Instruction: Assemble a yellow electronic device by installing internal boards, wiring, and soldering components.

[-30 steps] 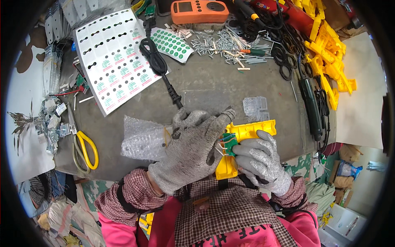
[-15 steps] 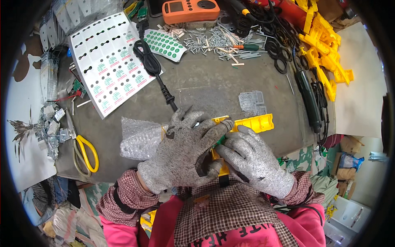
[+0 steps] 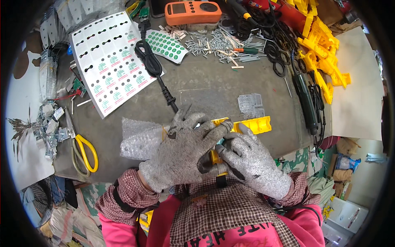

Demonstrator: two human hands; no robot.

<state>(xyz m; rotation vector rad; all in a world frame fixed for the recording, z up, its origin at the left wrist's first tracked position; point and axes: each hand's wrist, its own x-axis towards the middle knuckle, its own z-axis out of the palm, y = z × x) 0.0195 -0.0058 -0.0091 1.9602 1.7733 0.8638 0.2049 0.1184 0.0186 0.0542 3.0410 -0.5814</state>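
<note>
My left hand, in a grey knit glove with dark worn patches, is closed over a yellow plastic housing at the bench's near edge. My right hand, gloved alike, presses its bent fingers against the same housing from the right. Most of that piece is hidden under the gloves, and what lies inside it cannot be made out. Just beyond my right fingers lies a yellow half shell. A black power cord runs down to my left fingertips. Bubble wrap lies beside my left hand.
Yellow-handled scissors and a sticker sheet lie left. An orange meter, loose screws and a green-handled screwdriver sit at the back. At right are a soldering iron and piled yellow housings. A clear plastic piece lies mid-bench.
Both hands stay at the housing. My right fingers have shifted slightly down and closer to my left hand, and the green part between the hands shows less now.
</note>
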